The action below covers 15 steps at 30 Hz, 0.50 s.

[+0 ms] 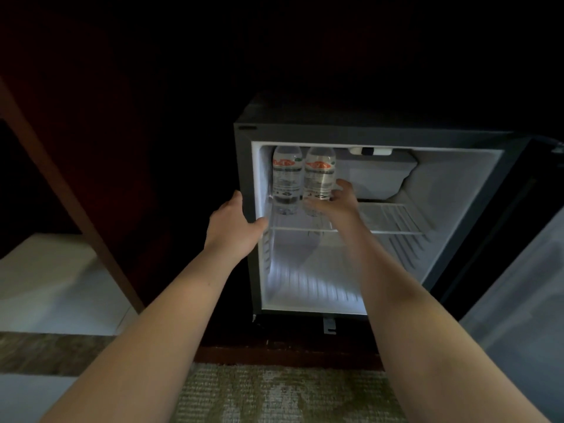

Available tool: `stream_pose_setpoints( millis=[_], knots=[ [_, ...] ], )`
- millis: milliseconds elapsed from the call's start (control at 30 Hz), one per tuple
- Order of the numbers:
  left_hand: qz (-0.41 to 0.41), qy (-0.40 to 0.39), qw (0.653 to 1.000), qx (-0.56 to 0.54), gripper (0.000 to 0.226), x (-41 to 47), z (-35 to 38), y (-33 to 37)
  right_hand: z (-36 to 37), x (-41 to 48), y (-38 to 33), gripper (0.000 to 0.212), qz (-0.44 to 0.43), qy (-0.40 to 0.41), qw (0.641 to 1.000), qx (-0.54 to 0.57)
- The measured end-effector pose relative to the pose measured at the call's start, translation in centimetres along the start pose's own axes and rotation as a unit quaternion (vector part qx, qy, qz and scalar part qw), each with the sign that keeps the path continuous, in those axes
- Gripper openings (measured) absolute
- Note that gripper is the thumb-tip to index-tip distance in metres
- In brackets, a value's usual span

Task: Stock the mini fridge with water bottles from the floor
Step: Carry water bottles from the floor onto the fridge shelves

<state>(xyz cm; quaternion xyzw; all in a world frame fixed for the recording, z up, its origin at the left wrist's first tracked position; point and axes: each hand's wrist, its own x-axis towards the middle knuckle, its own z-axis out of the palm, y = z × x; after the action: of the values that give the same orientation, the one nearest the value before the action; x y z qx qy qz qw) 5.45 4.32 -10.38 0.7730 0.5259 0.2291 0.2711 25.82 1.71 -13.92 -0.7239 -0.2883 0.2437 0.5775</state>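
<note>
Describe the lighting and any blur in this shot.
Head view: the room is dark; only the mini fridge interior glows, washing out its floor; the right hand by the right bottle looks softly blurred; the left hand on the frame is dimmer; wide-angle distortion tilts lines near the edges.

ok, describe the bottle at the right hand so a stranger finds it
Open mini fridge, upper wire shelf, left end. Two upright clear orange-labelled bottles stand together. It is the right bottle, its base in the right hand, not the left bottle by the wall.
</note>
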Motion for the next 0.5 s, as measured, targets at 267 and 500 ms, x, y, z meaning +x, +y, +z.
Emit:
stream_pose_setpoints(
  millis=[267,500],
  knots=[
    [-0.054,-0.153,0.984,0.070,0.026,-2.5,0.0,1.4,-0.8,-5.1,-0.3,0.040,-0.081,0.011,0.984,-0.156],
    [-0.017,-0.145,0.989,0.025,0.038,-7.2,-3.0,4.7,-4.9,-11.3,-4.2,0.009,-0.099,-0.010,0.988,-0.117]
  ],
)
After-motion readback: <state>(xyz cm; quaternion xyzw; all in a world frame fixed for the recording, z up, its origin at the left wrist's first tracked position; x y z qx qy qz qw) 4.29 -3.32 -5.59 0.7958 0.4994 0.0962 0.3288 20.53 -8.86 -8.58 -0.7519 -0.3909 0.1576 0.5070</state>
